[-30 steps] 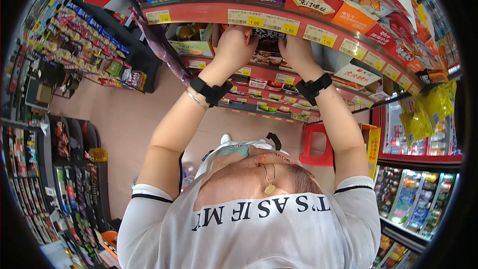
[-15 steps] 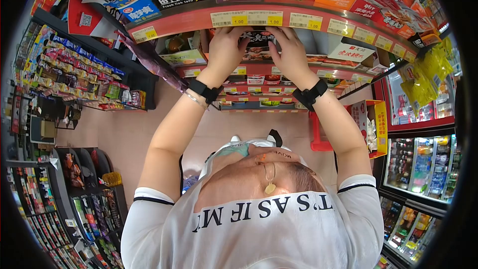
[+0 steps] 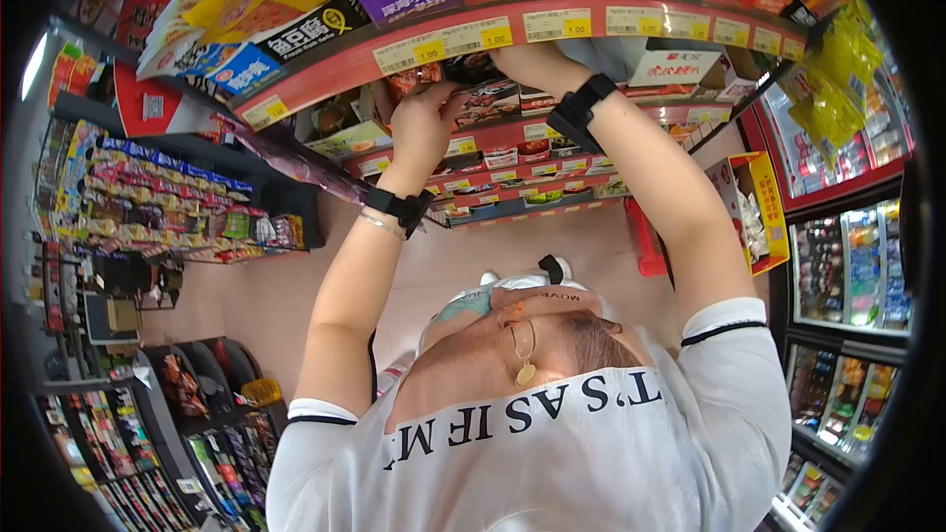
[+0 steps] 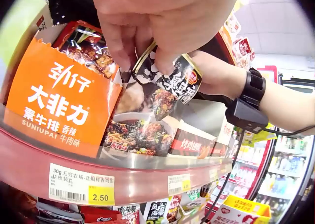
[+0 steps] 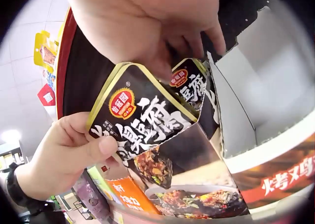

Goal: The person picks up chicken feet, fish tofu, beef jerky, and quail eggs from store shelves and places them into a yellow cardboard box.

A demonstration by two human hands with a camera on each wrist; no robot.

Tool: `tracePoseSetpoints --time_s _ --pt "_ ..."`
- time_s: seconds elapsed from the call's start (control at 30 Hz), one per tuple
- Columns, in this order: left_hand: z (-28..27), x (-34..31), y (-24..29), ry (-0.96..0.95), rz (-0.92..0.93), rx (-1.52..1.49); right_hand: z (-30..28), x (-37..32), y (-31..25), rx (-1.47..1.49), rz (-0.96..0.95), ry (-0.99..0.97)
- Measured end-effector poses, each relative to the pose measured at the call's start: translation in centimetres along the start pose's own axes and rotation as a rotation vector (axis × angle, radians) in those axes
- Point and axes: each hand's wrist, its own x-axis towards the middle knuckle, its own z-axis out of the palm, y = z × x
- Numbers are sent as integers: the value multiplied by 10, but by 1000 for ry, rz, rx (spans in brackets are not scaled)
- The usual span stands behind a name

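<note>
In the right wrist view, a black packet of stinky tofu stands in its open display box, tilted. My left hand pinches its left edge, thumb in front. From the left wrist side, that hand hangs over the packet's top corner. A second black packet stands behind the first. My right hand reaches in over the packets with fingers spread, fingertips at the rear one and partly hidden. In the head view, both hands, left and right, are under the upper shelf's edge.
An orange snack box stands left of the tofu box; a grilled-chicken carton is on its right. The upper shelf's price rail runs close above my hands. Yellow bags hang at the right, near drink coolers.
The head view has shifted, so the shelf slants more. My left hand has drawn down and left from the shelf edge, while the right has reached farther in beneath it.
</note>
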Motion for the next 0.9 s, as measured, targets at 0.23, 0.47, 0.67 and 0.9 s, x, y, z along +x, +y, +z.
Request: tracePoseSetpoints --time_s 0.23,0.47,0.67,0.9 --pt "7 0 -5 65 -36 -127 -10 -13 -12 -44 213 -103" --pt "8 3 -5 59 -49 -138 -12 -21 -7 -49 86 -25" --pt "9 2 -8 60 -34 -187 -22 -25 -19 -2 47 -29" --pt "5 1 -8 15 -9 -166 -21 -21 -20 -14 132 -150"
